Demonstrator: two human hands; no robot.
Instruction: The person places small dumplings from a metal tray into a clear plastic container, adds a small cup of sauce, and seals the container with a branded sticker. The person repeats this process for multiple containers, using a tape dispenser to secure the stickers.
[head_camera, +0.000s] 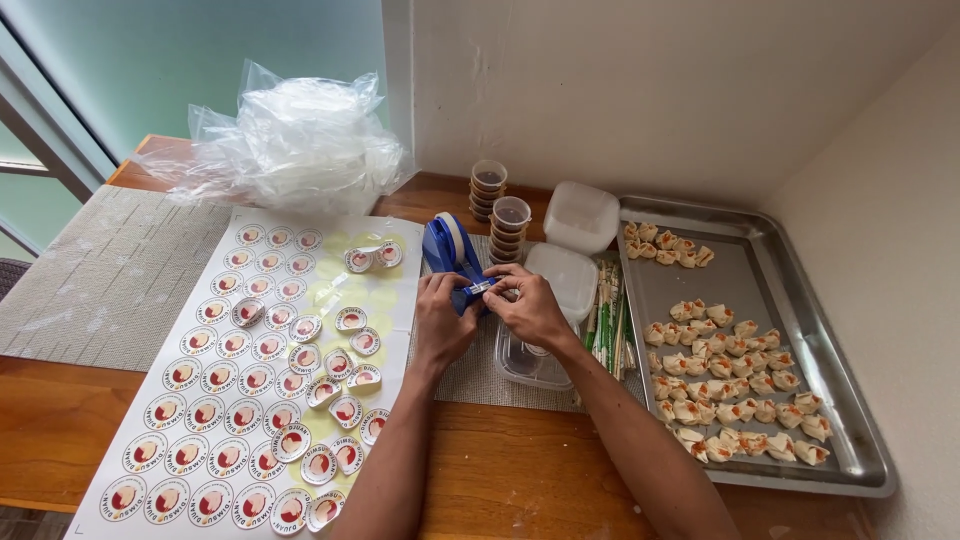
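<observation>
Wooden table (520, 480) with sticker sheet (250, 380), tray (780, 270)

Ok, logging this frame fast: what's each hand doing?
Left hand: fingers pinched at the blue tape dispenser.
Right hand: pinching the tape end.

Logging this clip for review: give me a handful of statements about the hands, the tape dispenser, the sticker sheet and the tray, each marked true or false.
1. Both hands, left hand and right hand, meet at the blue tape dispenser. True.
2. The metal tray holds folded dumplings. True.
3. The sticker sheet lies right of the tray. False: it lies left of the hands.
4. The sauce cups lie scattered singly. False: they are stacked.
5. The right hand rests in the tray. False: it is at the dispenser.
</observation>
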